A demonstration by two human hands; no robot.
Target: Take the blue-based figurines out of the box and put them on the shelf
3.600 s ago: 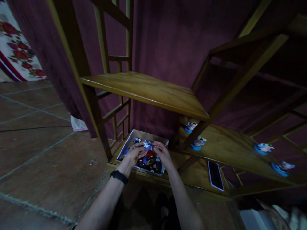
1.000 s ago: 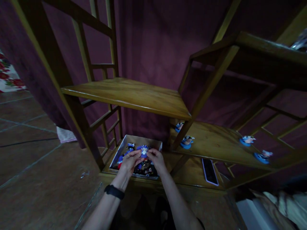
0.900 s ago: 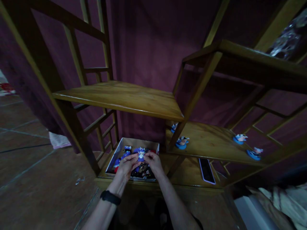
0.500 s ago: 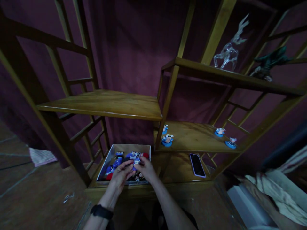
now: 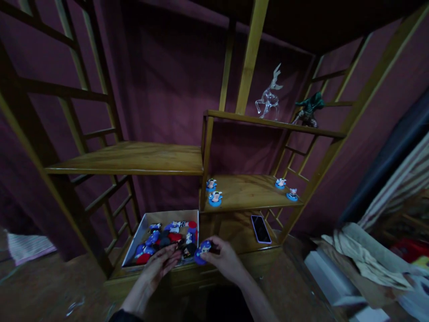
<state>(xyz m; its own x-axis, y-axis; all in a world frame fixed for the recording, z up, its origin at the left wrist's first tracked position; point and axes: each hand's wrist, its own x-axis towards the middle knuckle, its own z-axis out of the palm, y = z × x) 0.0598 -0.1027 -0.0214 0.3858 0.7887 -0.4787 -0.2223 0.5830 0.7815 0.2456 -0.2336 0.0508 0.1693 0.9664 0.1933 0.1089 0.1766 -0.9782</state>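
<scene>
A small purple-haired figurine [image 5: 203,251] on a round purple base is pinched between the thumb and fingers of my right hand [image 5: 224,258], just right of the box's front corner. My left hand [image 5: 161,264] is open, palm turned up, over the front edge of the box, with nothing in it. Beneath and behind it lies the shallow cardboard box [image 5: 139,227], filled with several figurines [image 5: 152,238] that have blue, purple, red and black parts. Some of them are hidden by my left hand.
Several pig-like figurines [image 5: 215,198] on blue bases stand on the lower right shelf [image 5: 246,192]. Below it lies a phone [image 5: 261,229]. A clear deer figure [image 5: 269,96] and a green-caped figure [image 5: 310,109] occupy the upper shelf. Left of centre is a wooden shelf [image 5: 134,157]; cloths [image 5: 365,257] lie at right.
My hands have parted. My right hand has carried the purple-haired figurine to the right, out from over the box, while my left hand has let go. The camera view has shifted too.
</scene>
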